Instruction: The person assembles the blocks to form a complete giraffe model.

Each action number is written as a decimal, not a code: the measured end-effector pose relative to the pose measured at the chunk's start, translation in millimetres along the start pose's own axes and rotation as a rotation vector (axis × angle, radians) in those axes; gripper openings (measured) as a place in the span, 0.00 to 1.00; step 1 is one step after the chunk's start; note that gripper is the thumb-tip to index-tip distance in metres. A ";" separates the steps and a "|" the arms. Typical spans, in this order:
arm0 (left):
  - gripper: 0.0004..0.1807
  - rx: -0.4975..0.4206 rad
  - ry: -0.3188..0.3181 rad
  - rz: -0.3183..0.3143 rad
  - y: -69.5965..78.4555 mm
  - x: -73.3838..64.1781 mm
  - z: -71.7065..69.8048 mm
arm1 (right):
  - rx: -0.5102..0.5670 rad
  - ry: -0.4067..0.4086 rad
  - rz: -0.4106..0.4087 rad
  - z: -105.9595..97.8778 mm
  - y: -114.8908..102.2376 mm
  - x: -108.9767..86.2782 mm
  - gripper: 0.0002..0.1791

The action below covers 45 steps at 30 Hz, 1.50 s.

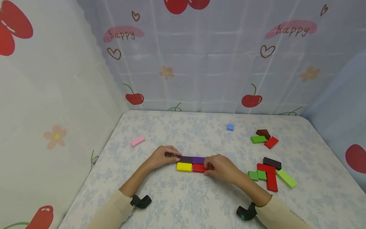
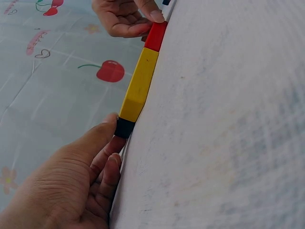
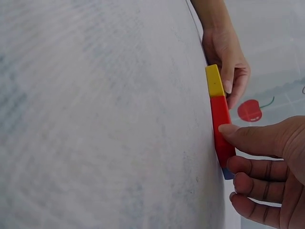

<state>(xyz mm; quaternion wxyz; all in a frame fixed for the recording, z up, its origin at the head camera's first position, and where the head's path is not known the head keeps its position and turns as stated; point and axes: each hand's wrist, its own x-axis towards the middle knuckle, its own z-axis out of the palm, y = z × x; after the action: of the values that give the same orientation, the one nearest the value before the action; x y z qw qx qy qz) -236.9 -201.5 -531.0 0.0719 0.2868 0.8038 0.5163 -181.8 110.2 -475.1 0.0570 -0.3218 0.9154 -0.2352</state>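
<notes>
Four flat blocks lie edge to edge in two rows: a black block (image 1: 185, 159) and a purple block (image 1: 198, 160) behind, a yellow block (image 1: 184, 167) and a red block (image 1: 198, 168) in front. My left hand (image 1: 163, 157) pinches the left end of the black block between thumb and fingers. On the right side, my right hand (image 1: 221, 167) holds the red block, its thumb on the front face and its fingers curled by the right end, beside the purple block. In the right wrist view, the thumb (image 3: 238, 136) presses on the red side.
A pink block (image 1: 138, 141) lies at the left, a small blue block (image 1: 230, 127) toward the back. At the right are a brown block (image 1: 263, 133), a dark block (image 1: 272, 163), a lime block (image 1: 287, 178), and several red and green blocks. Patterned curtains surround the table (image 1: 160, 203).
</notes>
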 end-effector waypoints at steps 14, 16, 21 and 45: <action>0.12 0.006 0.000 -0.016 -0.6 -0.6 0.5 | -0.006 0.005 0.010 2.5 -2.5 2.4 0.11; 0.12 -0.001 -0.004 -0.012 -0.3 -0.9 -0.5 | -0.011 0.013 0.004 1.9 -2.5 1.5 0.11; 0.11 0.005 -0.020 0.006 -1.2 -1.2 -2.4 | -0.024 0.035 0.028 -5.6 -2.9 -8.6 0.08; 0.11 0.019 -0.008 -0.026 1.3 -2.6 -1.3 | -0.085 0.288 0.200 -57.5 37.7 -118.7 0.11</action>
<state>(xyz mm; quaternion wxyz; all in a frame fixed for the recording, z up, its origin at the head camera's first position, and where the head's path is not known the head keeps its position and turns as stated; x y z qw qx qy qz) -234.9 -203.6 -529.8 0.0792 0.2791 0.8121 0.5063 -124.3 231.7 -447.6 -0.0654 -0.1943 0.9505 -0.2333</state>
